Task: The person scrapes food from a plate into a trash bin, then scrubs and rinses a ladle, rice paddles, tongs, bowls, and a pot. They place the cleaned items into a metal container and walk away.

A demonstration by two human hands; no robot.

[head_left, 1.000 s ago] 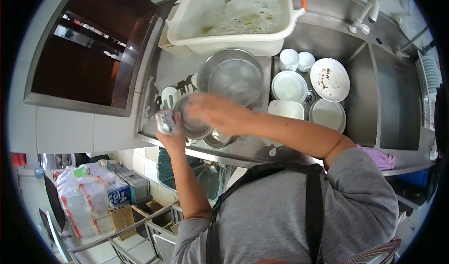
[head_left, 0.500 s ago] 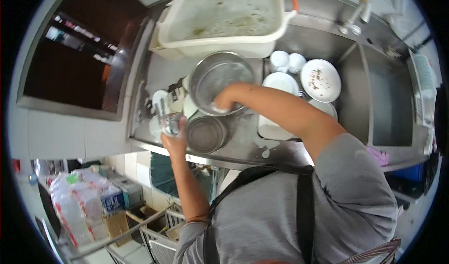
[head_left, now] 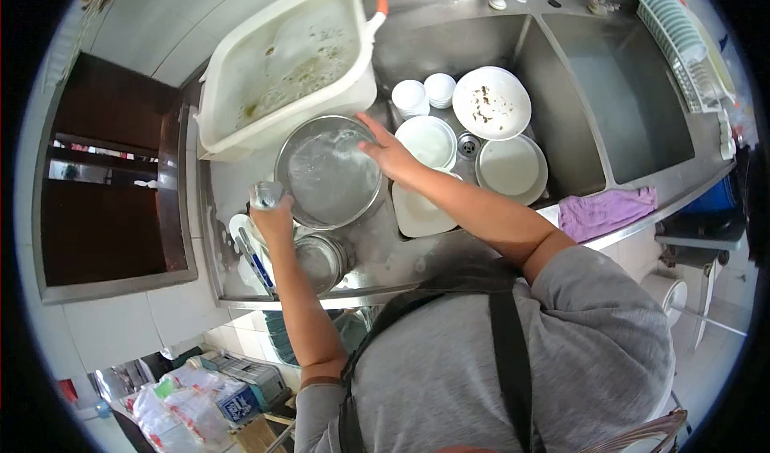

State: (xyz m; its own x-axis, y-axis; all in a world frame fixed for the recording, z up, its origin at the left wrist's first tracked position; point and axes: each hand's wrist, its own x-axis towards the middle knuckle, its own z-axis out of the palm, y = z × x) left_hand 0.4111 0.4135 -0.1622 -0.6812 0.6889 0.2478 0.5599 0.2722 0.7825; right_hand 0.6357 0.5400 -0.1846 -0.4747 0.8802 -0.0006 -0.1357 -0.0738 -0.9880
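Observation:
A round metal basin (head_left: 330, 176) of cloudy, sudsy water stands on the steel counter. My right hand (head_left: 389, 152) reaches its right rim, fingers stretched and thumb apart over the inner edge. At the basin's left side my left hand (head_left: 274, 216) is closed around a small shiny, see-through thing (head_left: 266, 193) whose kind I cannot tell. Below the basin, beside my left forearm, sit stacked metal bowls (head_left: 321, 262). White dishes (head_left: 241, 227) and a slim blue-and-silver utensil (head_left: 258, 267) lie left of that forearm.
A large white tub (head_left: 289, 104) of murky water is behind the basin. The sink holds stacked white cups (head_left: 411, 98), a food-flecked plate (head_left: 505, 104), bowls (head_left: 427, 142) and more plates (head_left: 511, 171). A purple cloth (head_left: 607, 212) lies on the front edge; a dish rack (head_left: 678, 48) stands far right.
My right hand has come out of the basin to its right rim, its fingers now spread. My left hand still grips the shiny thing. The view has turned toward the right.

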